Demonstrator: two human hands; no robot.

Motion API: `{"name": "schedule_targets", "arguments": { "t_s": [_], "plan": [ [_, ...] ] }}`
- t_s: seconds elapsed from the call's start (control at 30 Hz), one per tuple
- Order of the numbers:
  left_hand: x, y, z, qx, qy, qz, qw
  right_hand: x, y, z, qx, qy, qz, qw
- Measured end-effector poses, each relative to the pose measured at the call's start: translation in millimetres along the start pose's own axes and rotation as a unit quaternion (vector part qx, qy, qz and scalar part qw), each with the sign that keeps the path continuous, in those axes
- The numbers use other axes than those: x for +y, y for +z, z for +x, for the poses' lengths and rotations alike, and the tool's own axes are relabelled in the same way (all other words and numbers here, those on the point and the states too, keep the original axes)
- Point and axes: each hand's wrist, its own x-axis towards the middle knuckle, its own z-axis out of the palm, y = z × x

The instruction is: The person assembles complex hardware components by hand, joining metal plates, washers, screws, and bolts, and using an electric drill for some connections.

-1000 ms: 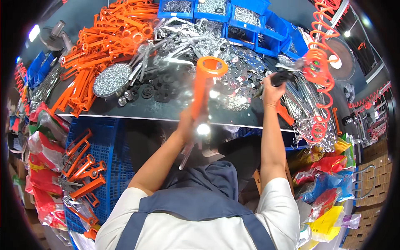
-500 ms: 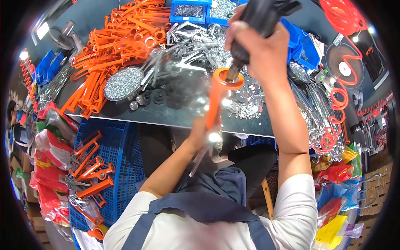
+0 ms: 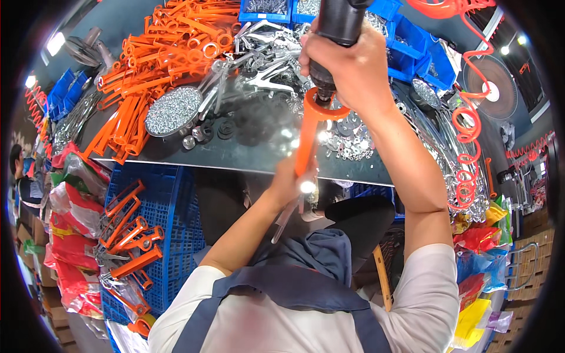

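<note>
My left hand [image 3: 286, 181] is closed around the lower part of an orange caulking gun frame [image 3: 306, 144], just in front of the table edge. The frame stands upright, its ring end uppermost, and thin metal handle parts hang below my fist. My right hand [image 3: 356, 67] grips a black power driver [image 3: 340, 23] held nearly vertical. The driver's nose points down into the ring; whether it touches a fastener inside is hidden.
Orange frames [image 3: 182, 41] are heaped at the far left beside a bowl of small metal parts [image 3: 172, 112]. Silver trigger handles [image 3: 265, 79] lie mid-table, with blue bins [image 3: 406, 50] behind. A blue crate [image 3: 176, 217] with several orange guns stands left; a red coiled hose [image 3: 468, 126] hangs right.
My right hand has shifted slightly left and the driver has become more upright over the ring. The orange frame, in my left hand, has moved slightly right.
</note>
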Motion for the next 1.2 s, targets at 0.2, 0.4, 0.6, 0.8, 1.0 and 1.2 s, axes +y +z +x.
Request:
{"name": "schedule_targets", "arguments": {
  "t_s": [0.2,0.4,0.6,0.8,1.0,1.2],
  "plan": [
    [-8,-1,1,0.006,0.049,-0.011,0.999,-25,-63,22,0.187,-0.096,0.127,0.969],
    [-4,3,1,-0.001,0.023,-0.089,0.996,91,-176,-37,0.195,0.166,-0.451,0.855],
    [-23,0,1,0.016,0.069,-0.016,0.997,197,-243,-126,0.141,0.346,-0.69,0.62],
    [37,-10,-25,0.093,0.005,-0.249,0.964,95,-90,-216,0.013,0.148,-0.365,0.919],
    [49,-38,-19,0.267,-0.005,-0.451,0.852,93,19,-248,-0.045,-0.001,-0.108,0.993],
    [55,-58,-41,0.271,0.057,-0.345,0.896,77,92,-220,0.168,0.328,0.441,0.818]
  ]
}}
